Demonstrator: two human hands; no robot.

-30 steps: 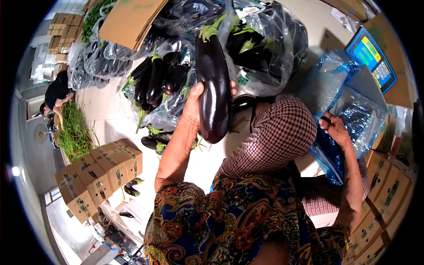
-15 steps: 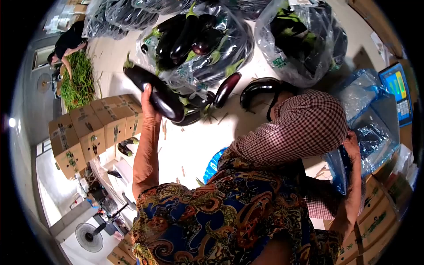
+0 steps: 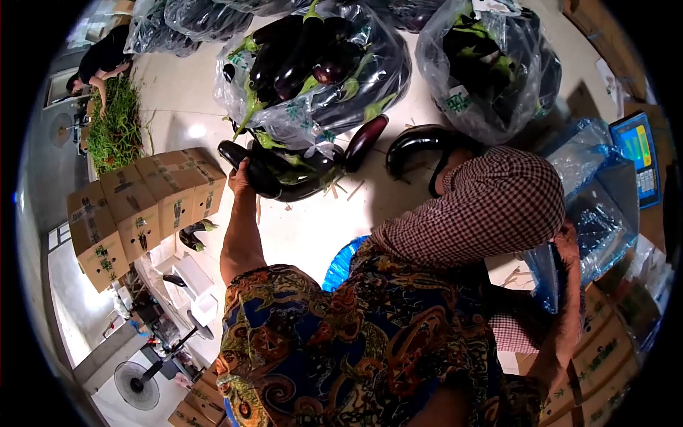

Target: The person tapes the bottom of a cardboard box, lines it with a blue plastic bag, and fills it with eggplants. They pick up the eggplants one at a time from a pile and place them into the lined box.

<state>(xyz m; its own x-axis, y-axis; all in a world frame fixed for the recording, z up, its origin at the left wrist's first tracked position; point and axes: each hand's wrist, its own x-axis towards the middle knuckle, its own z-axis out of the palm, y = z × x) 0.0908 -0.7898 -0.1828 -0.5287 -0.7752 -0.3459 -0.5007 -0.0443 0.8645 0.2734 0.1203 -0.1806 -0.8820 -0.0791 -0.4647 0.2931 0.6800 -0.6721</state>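
My left hand [image 3: 242,178] is closed around the near end of a dark purple eggplant [image 3: 262,175], low by the floor. This eggplant overlaps other eggplants [image 3: 313,186] lying at the front of a clear plastic bag [image 3: 299,117] full of eggplants. A slimmer reddish-purple eggplant [image 3: 366,144] lies just right of them. My right hand [image 3: 567,243] is beside my bent knee, against blue plastic bags [image 3: 603,228]; its fingers are mostly hidden. Near my foot rests a curved black eggplant [image 3: 413,146].
Another bag of eggplants [image 3: 491,107] stands at the back right. Cardboard boxes [image 3: 160,196] line the left side, and a blue scale display [image 3: 637,156] is at the right. A person [image 3: 105,57] bends over a pile of green peppers [image 3: 114,128] at the far left.
My left hand has lowered the eggplant from in front of the bag to the eggplants on the floor, still gripping it. My right hand has stayed by the knee.
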